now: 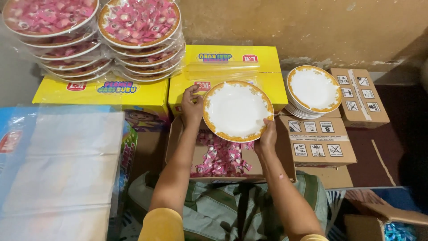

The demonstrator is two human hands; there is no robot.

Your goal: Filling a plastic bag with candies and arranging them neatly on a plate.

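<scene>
Both hands grip 1 round white ceramic plate with a gold-patterned rim [237, 110]: left hand [192, 106] pinching its left edge, right hand [267, 136] clasping its lower right edge. Directly below the hands sits an open brown cardboard box of pink wrapped sweets [221, 157].

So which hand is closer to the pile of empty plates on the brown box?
The right hand. It grips the lower right rim of the held plate, on the side facing the pile of empty plates. The left hand grips the plate's left rim, farther from the pile.
</scene>
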